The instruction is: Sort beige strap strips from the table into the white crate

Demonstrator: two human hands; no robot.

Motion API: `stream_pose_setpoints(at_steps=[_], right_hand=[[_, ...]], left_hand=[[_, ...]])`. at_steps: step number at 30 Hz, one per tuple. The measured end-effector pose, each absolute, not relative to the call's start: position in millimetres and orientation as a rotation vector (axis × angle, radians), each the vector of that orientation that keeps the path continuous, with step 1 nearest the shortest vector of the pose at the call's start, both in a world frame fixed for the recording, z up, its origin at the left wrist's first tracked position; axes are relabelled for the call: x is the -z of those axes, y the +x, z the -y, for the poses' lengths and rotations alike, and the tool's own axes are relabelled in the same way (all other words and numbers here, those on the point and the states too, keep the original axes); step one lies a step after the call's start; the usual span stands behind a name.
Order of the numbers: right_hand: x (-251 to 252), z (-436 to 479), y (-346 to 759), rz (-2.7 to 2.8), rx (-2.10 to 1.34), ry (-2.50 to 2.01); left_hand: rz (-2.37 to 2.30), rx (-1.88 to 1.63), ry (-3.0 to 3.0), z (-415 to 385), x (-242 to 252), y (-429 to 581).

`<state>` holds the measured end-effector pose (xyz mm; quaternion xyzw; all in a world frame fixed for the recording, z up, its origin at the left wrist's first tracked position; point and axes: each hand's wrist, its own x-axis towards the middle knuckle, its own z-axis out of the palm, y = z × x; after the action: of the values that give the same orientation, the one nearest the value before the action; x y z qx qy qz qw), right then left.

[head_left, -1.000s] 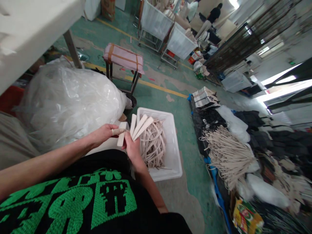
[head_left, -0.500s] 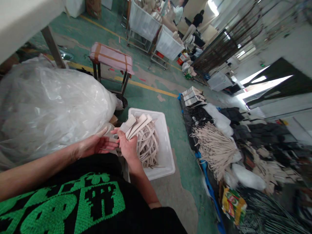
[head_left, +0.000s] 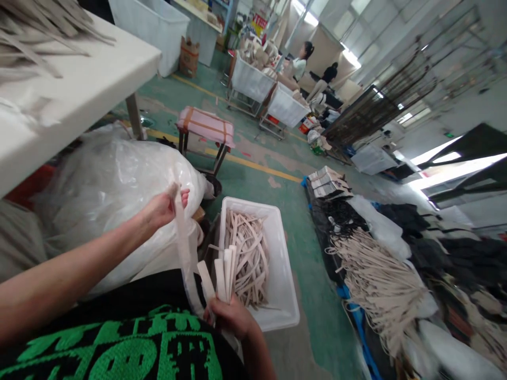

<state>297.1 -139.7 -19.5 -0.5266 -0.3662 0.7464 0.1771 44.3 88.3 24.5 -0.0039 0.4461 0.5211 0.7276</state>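
Note:
My left hand (head_left: 162, 207) is raised in front of the plastic bag and pinches the top end of one long cream strap (head_left: 184, 248). The strap hangs down to my right hand (head_left: 229, 315). That hand sits low by my lap, closed round a bunch of cream straps (head_left: 222, 274) whose ends stick up. Just beyond it stands a white plastic bin (head_left: 282, 274) with several more cream straps lying inside.
A big clear plastic bag (head_left: 106, 184) bulges at my left, under a white table (head_left: 75, 89). A pink-topped stool (head_left: 206, 126) stands behind the bin. Piles of cream and black straps (head_left: 376, 269) cover the floor on the right. People and white carts (head_left: 285, 105) are far back.
My left hand has lifted up and left, drawing one strap out of the bunch. My right hand has dropped toward my lap with the remaining straps.

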Motion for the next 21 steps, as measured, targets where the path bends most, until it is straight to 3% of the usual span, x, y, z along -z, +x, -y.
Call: stream_pose_setpoints(at_steps=[4,12,21], right_hand=[[23.0,128.2,286.5,1.103,-1.928,-1.445],[-8.4,48.5,226.0,1.036,-1.689,-1.212],[-19.0,31.4,219.5,1.12,-1.431,-1.389]], left_hand=[[-1.043,-1.314,0.249,-83.7,-38.0,34.5],[-1.017,-0.85,0.921,-5.9,-20.5,48.6],[-0.828,-0.577,1.461,17.3,-12.8,63.8]])
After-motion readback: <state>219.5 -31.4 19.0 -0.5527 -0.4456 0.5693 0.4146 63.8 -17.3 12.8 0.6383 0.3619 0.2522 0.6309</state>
